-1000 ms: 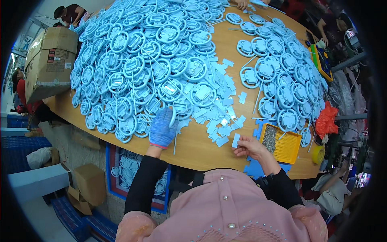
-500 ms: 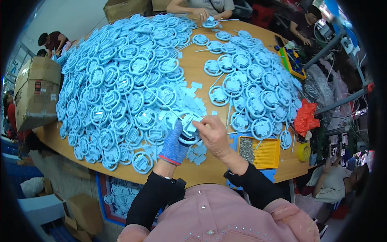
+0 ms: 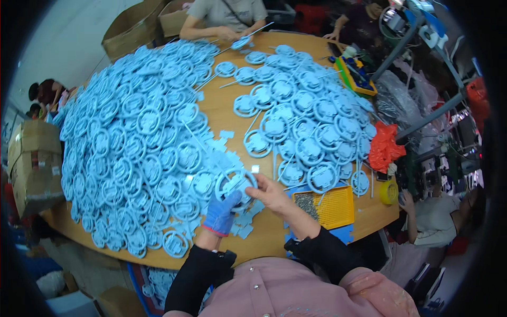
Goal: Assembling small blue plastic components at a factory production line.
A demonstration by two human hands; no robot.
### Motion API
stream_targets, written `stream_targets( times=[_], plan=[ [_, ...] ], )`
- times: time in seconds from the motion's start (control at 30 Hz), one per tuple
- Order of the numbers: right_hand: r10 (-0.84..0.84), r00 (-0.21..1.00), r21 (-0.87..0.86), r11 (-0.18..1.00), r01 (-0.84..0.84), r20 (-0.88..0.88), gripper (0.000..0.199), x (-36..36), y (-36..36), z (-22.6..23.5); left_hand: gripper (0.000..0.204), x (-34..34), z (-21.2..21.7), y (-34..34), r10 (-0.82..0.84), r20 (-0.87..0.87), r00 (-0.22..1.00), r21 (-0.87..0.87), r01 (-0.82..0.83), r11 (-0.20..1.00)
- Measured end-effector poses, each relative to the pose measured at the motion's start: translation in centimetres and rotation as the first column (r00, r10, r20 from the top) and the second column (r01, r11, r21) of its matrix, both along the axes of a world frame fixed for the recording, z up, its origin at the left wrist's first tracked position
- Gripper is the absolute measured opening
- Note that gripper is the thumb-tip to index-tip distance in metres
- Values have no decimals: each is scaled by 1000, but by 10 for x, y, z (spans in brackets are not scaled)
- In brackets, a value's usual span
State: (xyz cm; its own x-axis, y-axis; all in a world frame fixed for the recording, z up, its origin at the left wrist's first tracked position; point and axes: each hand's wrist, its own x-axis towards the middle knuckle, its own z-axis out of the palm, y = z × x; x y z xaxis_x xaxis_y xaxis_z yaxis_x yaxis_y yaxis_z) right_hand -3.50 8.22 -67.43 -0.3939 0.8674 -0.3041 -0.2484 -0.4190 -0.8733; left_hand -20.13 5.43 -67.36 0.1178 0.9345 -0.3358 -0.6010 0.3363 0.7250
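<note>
My left hand [image 3: 219, 215], in a blue knit glove with a red cuff, grips the lower edge of a light blue plastic ring-shaped part [image 3: 235, 181] that resembles a small steering wheel. The bare fingers of my right hand [image 3: 272, 196] are closed on the right side of the same part, near its flat centre plate. Whether a small loose piece is also between those fingers, I cannot tell. Loose flat light blue plates [image 3: 244, 231] lie on the table just below the hands. A large heap of similar ring parts [image 3: 132, 153] rises to the left.
A second pile of ring parts [image 3: 309, 116] with thin rods lies to the right. Nearby are a yellow tray [image 3: 338, 208] with small metal pieces [image 3: 306, 205], yellow tape [image 3: 390, 192] and a red plastic bag [image 3: 386, 149]. A co-worker [image 3: 227, 18] handles a part across the wooden table [image 3: 224, 108].
The whole view has shifted, showing more of the far side. The held part has turned, so its ring now opens upward above the glove. Both hands stay on it.
</note>
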Motion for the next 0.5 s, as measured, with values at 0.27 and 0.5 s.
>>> stream_targets(
  times=[0.27, 0.5],
  plan=[
    [-123, 992, -208, 971, 121, 1, 46, 30, 2, -5, 54, 13, 14, 35, -260, -571, 779, 108, 385, 917],
    [-358, 882, 18, 929, 371, 307, 44, 71, 33, -47, 70, 35, -16, 53, -353, -511, 783, -123, 340, 932]
  ],
)
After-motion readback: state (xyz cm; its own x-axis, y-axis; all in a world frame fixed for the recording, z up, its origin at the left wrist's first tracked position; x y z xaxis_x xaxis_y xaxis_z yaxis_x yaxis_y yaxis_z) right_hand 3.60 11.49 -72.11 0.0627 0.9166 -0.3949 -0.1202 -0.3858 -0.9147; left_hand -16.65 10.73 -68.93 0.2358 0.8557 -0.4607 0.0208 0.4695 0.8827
